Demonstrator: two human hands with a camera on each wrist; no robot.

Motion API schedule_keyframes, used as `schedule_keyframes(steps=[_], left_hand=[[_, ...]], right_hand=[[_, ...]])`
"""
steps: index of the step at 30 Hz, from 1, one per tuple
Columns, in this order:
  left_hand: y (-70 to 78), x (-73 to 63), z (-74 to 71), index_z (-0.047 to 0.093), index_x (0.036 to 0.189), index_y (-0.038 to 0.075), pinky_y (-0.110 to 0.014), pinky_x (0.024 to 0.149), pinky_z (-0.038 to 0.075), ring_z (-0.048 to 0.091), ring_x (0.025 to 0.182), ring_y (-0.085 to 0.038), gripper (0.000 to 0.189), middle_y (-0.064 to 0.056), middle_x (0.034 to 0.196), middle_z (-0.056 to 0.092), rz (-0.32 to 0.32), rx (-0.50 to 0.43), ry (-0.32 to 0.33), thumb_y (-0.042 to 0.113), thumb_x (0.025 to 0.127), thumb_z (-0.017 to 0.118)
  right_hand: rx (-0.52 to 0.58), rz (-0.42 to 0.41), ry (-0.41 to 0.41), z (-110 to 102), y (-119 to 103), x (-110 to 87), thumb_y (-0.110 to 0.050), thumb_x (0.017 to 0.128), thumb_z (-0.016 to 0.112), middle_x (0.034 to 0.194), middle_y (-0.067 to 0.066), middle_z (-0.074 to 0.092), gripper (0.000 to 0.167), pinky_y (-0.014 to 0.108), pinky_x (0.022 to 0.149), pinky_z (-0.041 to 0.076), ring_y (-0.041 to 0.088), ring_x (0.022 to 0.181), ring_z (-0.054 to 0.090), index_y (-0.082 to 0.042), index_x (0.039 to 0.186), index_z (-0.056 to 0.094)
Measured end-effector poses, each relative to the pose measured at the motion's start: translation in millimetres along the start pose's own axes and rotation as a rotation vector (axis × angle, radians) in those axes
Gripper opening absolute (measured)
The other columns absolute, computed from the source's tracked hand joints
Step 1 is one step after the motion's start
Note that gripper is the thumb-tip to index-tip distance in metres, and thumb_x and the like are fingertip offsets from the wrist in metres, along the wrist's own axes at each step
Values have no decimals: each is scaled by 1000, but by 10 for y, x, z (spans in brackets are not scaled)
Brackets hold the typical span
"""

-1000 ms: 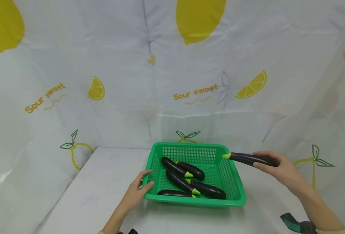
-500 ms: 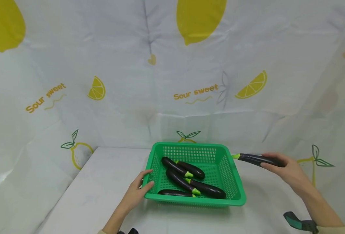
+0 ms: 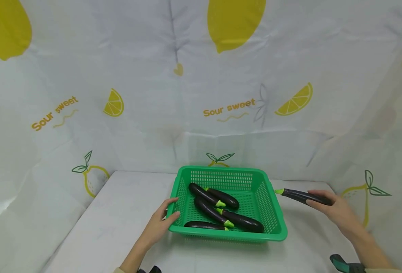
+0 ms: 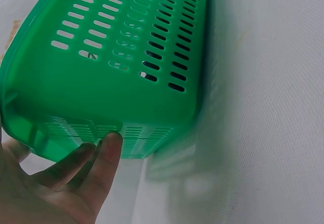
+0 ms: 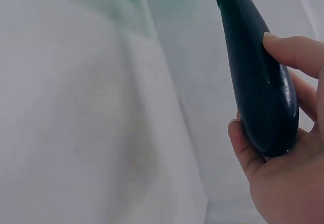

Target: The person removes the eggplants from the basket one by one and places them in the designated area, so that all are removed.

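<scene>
Standing on the white table (image 3: 119, 212), the green basket (image 3: 228, 235) is gripped at its left edge by the left hand (image 3: 157, 224). Well apart, the right hand (image 3: 338, 211) clamps round one dark eggplant (image 3: 296, 195), just right of the basket; five other eggplants (image 3: 209, 211) lie inside.

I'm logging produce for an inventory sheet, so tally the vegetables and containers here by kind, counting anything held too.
Rectangular green perforated plastic basket: 1
Long, glossy, dark-purple eggplants: 6 (5 in the basket, 1 held in the person's right hand)
Total: 7
</scene>
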State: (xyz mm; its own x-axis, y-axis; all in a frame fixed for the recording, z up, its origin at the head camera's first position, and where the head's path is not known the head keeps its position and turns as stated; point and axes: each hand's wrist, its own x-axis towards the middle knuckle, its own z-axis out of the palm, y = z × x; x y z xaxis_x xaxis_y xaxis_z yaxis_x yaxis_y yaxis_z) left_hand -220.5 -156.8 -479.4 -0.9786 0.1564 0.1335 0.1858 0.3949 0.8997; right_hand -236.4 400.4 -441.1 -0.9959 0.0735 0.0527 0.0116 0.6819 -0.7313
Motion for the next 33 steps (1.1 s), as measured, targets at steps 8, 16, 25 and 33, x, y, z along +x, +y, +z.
schedule_keyframes(steps=[8, 16, 25, 33], left_hand=[[12, -13, 4, 49, 149, 19, -61, 97, 48, 47, 135, -49, 51, -21, 154, 43, -5, -6, -3, 32, 102, 63], [35, -32, 7, 51, 148, 19, -61, 97, 49, 48, 134, -49, 51, -20, 153, 45, -10, -28, 4, 33, 101, 65], [36, -25, 2, 50, 148, 20, -55, 94, 52, 52, 132, -45, 51, -20, 151, 47, -4, -19, 1, 34, 101, 64], [43, -26, -7, 51, 148, 21, -57, 94, 51, 51, 132, -45, 50, -20, 151, 47, -7, -39, 2, 32, 101, 65]], right_hand=[[14, 70, 6, 172, 210, 38, -50, 94, 71, 140, 35, 47, 80, 39, 80, 46, 39, 113, 52, 7, 144, 48], [54, 105, -24, 326, 345, 60, -48, 91, 75, 144, 40, 40, 83, 64, 99, 40, 54, 127, 41, 11, 143, 46], [-15, 110, -70, 432, 344, 51, -53, 88, 76, 145, 41, 39, 87, 72, 103, 31, 60, 132, 34, 10, 141, 48], [-78, 17, -64, 439, 348, 37, -46, 91, 76, 140, 39, 47, 74, 70, 98, 37, 59, 129, 40, 9, 136, 55]])
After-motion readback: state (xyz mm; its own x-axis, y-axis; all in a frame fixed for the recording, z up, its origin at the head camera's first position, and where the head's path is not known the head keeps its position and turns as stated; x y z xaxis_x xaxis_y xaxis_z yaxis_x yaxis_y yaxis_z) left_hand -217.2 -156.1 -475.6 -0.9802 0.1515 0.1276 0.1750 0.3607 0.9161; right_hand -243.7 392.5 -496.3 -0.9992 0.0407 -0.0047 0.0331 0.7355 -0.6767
